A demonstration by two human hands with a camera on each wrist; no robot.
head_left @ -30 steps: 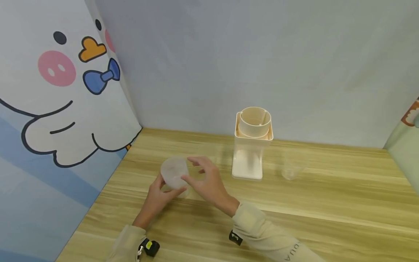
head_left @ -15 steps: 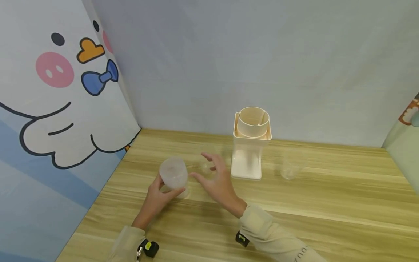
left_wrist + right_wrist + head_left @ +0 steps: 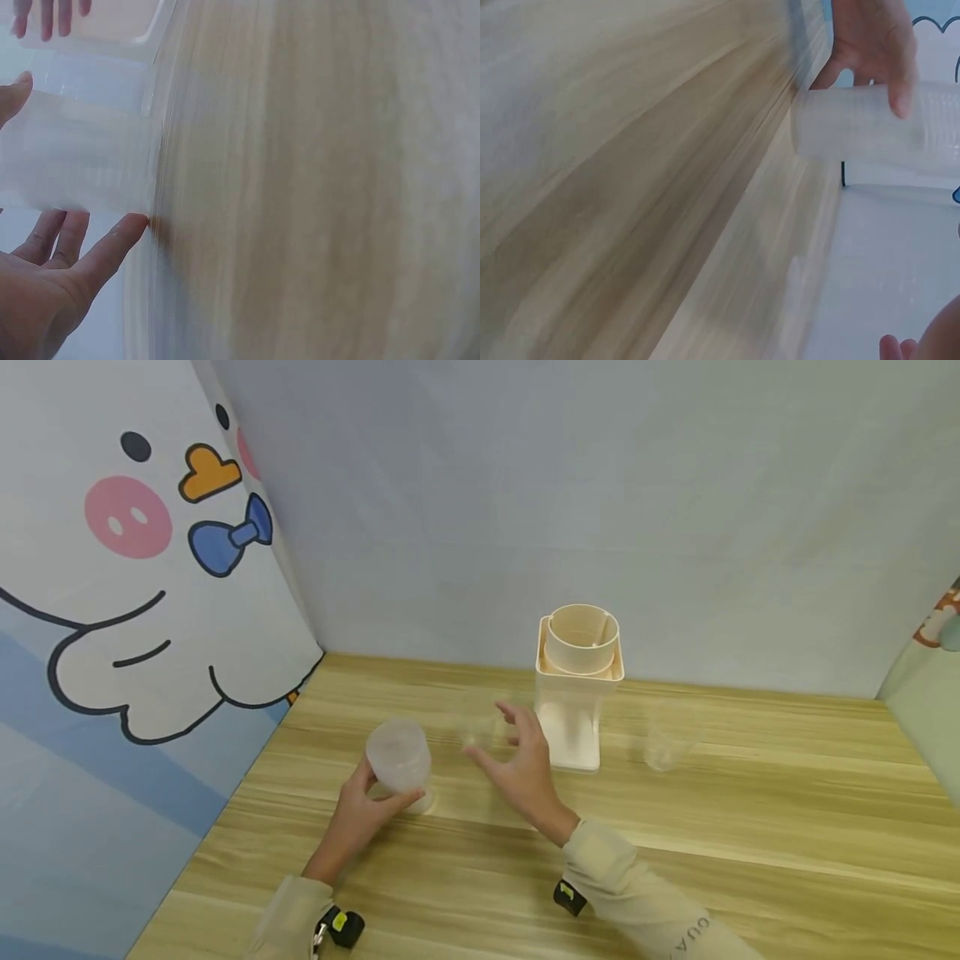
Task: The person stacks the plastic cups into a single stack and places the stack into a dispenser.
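Note:
A stack of translucent plastic cups (image 3: 399,756) stands on the table at the left in the head view. My left hand (image 3: 362,814) holds it low down, thumb on one side and fingers on the other, as the left wrist view shows around the stack (image 3: 82,154). Behind and right of the stack is a single clear cup (image 3: 472,717), faint against the wood. Beside that cup my right hand (image 3: 521,768) hovers with thumb and fingers spread, nothing visibly gripped. Whether it touches the cup, I cannot tell. Only its edge (image 3: 941,334) shows in the right wrist view.
A cream-coloured stand (image 3: 573,727) with a round open holder (image 3: 583,639) on top is behind my right hand. Another clear cup (image 3: 663,747) stands right of it. A grey cloth wall (image 3: 450,527) closes off the back, and a cartoon-printed panel (image 3: 165,635) the left.
My right hand has drawn away from the stack's rim toward the right, ending near the stand. The left hand and the stack have stayed in place.

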